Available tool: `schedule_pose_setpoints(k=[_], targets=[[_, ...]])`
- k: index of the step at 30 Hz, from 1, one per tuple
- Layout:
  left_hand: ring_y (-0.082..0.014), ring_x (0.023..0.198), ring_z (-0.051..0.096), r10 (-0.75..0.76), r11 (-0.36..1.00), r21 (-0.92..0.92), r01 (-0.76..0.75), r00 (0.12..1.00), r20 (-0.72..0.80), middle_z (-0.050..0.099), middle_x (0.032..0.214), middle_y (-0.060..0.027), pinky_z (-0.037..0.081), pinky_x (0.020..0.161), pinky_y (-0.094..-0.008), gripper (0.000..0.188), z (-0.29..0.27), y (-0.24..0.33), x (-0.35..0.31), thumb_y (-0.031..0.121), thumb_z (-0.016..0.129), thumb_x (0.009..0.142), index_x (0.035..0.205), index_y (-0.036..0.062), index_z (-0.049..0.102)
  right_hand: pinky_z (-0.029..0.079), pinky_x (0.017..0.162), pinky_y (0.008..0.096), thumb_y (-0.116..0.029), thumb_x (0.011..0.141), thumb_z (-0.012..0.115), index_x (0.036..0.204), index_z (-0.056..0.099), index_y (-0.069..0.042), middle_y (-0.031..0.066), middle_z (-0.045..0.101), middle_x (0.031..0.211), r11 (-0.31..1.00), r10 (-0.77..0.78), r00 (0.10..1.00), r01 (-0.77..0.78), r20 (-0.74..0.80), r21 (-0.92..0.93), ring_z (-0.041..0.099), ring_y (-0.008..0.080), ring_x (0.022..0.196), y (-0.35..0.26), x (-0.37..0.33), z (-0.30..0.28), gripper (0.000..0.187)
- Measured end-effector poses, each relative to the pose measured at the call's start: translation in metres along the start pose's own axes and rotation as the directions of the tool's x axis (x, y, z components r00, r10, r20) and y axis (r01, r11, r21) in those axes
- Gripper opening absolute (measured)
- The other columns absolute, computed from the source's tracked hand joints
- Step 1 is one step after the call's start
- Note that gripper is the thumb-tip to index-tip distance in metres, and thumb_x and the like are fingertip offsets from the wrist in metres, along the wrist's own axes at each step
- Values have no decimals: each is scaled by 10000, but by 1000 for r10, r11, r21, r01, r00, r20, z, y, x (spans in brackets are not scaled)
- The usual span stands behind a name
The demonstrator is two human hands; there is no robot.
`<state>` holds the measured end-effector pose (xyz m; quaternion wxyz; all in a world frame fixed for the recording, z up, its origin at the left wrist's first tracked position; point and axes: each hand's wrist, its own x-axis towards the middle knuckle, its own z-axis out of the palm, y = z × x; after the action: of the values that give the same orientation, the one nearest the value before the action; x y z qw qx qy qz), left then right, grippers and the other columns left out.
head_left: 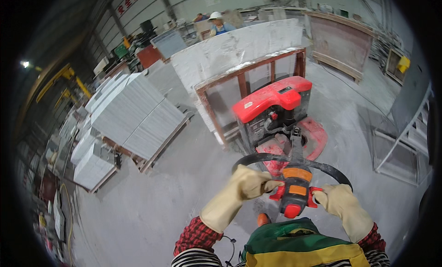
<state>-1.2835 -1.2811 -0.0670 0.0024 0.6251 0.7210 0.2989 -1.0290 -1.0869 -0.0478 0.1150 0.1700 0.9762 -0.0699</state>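
Note:
A red and black electric pallet truck (274, 99) stands in front of me, its control handle (294, 188) reaching back toward my body. My left hand (248, 184), in a cream rubber glove, has its fingers closed at the red lever on the handle's left side. On the other side, my gloved right hand (340, 205) closes its fingertips on the right red lever. A black curved guard bar (264, 157) arches just beyond both hands. Beyond the truck, a large pale slab (239, 48) leans with a reddish-brown wooden frame (244, 85).
Stacked pale slabs (138, 115) sit on pallets at left. A white metal rack (400, 152) stands at right, and a crate-like panel (340, 43) at far right. Behind the slab is a person in a white helmet (215, 15). A cable crosses the dusty floor.

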Motion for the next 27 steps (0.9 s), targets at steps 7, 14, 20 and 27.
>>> schedule_pose_setpoints(k=[7, 14, 20, 27], targets=[[-297, 533, 620, -52, 967, 250, 56, 998, -24, 630, 596, -93, 498, 540, -410, 546, 50, 28, 11, 588, 622, 939, 637, 135, 671, 532, 830, 476, -488, 1029, 428, 1040, 686, -82, 157, 729, 1000, 996, -60, 998, 59, -21, -62, 703, 367, 962, 73, 4, 32, 480], [-308, 665, 672, -53, 992, 115, 53, 999, -5, 695, 713, -74, 537, 627, -395, 556, 96, 26, 25, 623, 566, 964, 714, 146, 708, 532, 871, 475, -577, 1038, 364, 1061, 691, -57, 191, 735, 1019, 995, -84, 996, 84, 16, -52, 697, 392, 989, 119, 26, 48, 614], [-282, 689, 691, -241, 957, 177, 230, 970, 40, 722, 784, -74, 541, 634, -397, 401, 142, 53, 46, 538, 659, 929, 831, 160, 747, 538, 844, 493, -629, 1022, 375, 1016, 690, -68, 182, 740, 983, 991, -133, 990, 130, -50, -44, 706, 395, 946, 180, 35, 64, 644], [-273, 672, 697, -361, 885, 361, 294, 923, 133, 715, 755, -53, 514, 576, -382, 612, 191, 72, 92, 710, 467, 961, 838, 187, 761, 538, 779, 513, -659, 997, 403, 974, 693, -78, 173, 739, 935, 964, -262, 961, 258, -92, -58, 704, 400, 891, 258, 56, 70, 650]])
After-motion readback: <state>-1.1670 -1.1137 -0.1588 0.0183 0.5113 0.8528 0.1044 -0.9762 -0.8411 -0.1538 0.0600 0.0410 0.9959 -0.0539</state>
